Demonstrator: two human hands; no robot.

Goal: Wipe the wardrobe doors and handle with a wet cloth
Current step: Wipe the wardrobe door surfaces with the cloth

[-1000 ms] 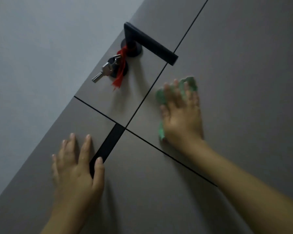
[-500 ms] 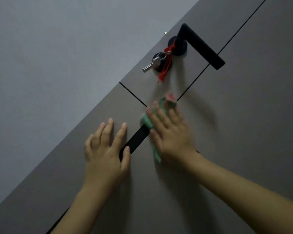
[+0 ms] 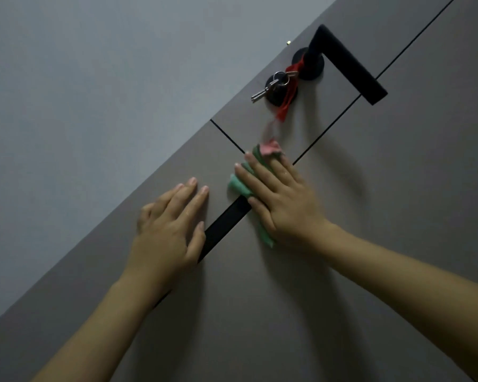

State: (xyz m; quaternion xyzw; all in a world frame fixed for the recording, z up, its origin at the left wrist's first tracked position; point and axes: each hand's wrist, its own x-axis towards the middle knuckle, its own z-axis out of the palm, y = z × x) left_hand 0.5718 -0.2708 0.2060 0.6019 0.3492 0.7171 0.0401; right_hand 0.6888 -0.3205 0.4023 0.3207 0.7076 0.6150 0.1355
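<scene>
mid-frame, the right hand presses a green cloth flat, fingers straight, at the top of the black recessed strip. the left hand lies flat beside it. the lever handle, upper right, probably comes next; keys hang close.

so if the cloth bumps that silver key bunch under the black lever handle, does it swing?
Likely swings: the silver key bunch dangles from a ring at the black lock. The red tassel beside it looks limp, so it would probably flop. The keys probably clink against the grey door panel.
</scene>
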